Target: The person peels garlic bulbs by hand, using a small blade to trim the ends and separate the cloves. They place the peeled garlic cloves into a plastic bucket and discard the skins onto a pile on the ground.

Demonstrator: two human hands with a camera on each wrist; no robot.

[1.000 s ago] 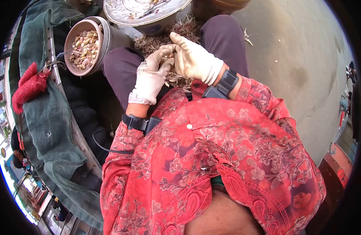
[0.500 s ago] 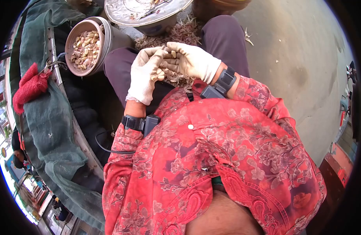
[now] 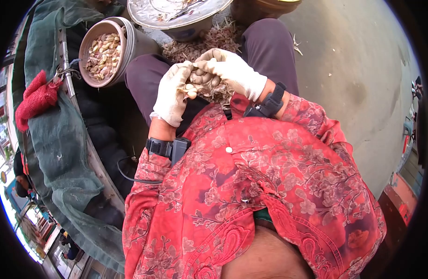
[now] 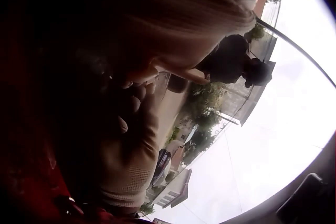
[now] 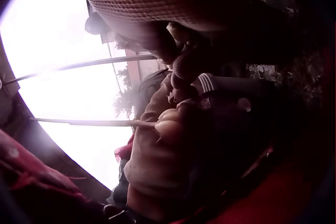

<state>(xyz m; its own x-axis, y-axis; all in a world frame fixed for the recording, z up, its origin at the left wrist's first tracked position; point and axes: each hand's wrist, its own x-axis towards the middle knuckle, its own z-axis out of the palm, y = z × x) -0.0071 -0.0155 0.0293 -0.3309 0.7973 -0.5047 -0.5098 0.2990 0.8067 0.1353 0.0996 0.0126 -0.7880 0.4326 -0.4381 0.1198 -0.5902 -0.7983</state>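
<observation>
Both hands wear white gloves and meet between the knees in the head view. My left hand curls round several peeled garlic cloves, whose pale ends stick out by the palm. Its thumb and fingertips come together close to the right hand's fingertips. With its fingers curled, my right hand holds a garlic clove by the thumb, seen in the right wrist view. The left wrist view is dark, and the gloves hide much of what lies between the fingers.
A bucket of garlic cloves stands beside the left knee. Ahead is a wide basin with skins and a tool on it. Dry garlic skins lie heaped between the legs. A green net and red mesh bag hang at left.
The hands have drawn slightly apart from their overlap, and cloves now show by the left palm. The right hand's raised thumb has come down towards the left fingertips.
</observation>
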